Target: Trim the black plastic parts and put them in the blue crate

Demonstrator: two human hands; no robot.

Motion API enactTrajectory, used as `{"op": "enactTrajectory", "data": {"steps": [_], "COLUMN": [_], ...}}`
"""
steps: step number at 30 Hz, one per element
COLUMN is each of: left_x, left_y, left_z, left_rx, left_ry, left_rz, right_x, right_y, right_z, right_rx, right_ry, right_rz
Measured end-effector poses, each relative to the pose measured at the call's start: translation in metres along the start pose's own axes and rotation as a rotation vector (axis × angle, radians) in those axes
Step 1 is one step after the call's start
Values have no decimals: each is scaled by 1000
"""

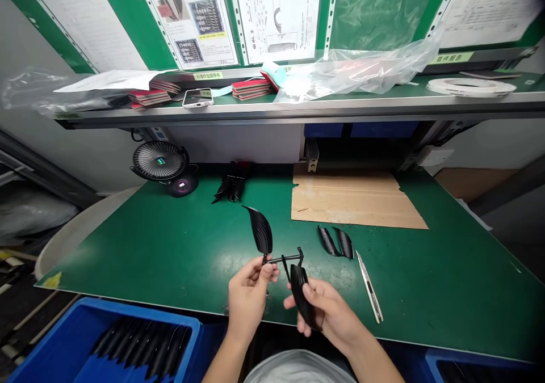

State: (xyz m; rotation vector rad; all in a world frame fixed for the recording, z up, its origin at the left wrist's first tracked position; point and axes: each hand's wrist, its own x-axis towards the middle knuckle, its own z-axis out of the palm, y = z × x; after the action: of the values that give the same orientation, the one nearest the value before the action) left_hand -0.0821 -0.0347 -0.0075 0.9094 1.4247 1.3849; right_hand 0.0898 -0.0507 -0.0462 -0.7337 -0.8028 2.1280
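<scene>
A black moulded plastic part is held up over the front of the bench. Its thin sprue [283,259] joins two ribbed, leaf-shaped pieces, the upper piece [260,231] standing at the left end and the lower piece [301,297] at the right. My left hand [252,287] pinches the sprue's left end, just below the upper piece. In my right hand [327,310] the lower piece is gripped between thumb and fingers. Two loose black pieces [336,242] lie on the green bench to the right, beside a craft knife [369,286].
A flat cardboard sheet [353,198] lies at the back of the green bench [140,252]. Further left are more black parts [232,187] and a small fan [160,161]. A blue bin [193,337] with several black pieces stands front left. The shelf [238,110] overhangs the back.
</scene>
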Motion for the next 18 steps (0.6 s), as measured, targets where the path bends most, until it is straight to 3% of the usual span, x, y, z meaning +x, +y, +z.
{"op": "enactTrajectory", "data": {"steps": [2, 3, 5, 8, 11, 14, 18], "left_x": [-3, -4, -4, -1, 1, -1, -2], "left_y": [7, 10, 14, 15, 11, 10, 11], "left_z": [-1, -1, 0, 1, 0, -1, -2], "left_rx": [129, 154, 133, 36, -24, -51, -75], "left_ry": [-10, -28, -100, -191, -231, -232, -250], "left_rz": [178, 195, 86, -153, -262, -291, -331], "right_x": [-3, -4, -8, -14, -15, -12, -7], "right_y": [-4, -8, -21, -46, -68, -79, -79], "right_z": [-1, -3, -7, -12, -16, -18, -11], "right_rx": [89, 62, -170, -828, -1383, -1667, -1824], "right_ry": [-63, -95, -92, 33, 38, -26, -76], "right_rz": [24, 15, -51, -263, -486, -599, -745]}}
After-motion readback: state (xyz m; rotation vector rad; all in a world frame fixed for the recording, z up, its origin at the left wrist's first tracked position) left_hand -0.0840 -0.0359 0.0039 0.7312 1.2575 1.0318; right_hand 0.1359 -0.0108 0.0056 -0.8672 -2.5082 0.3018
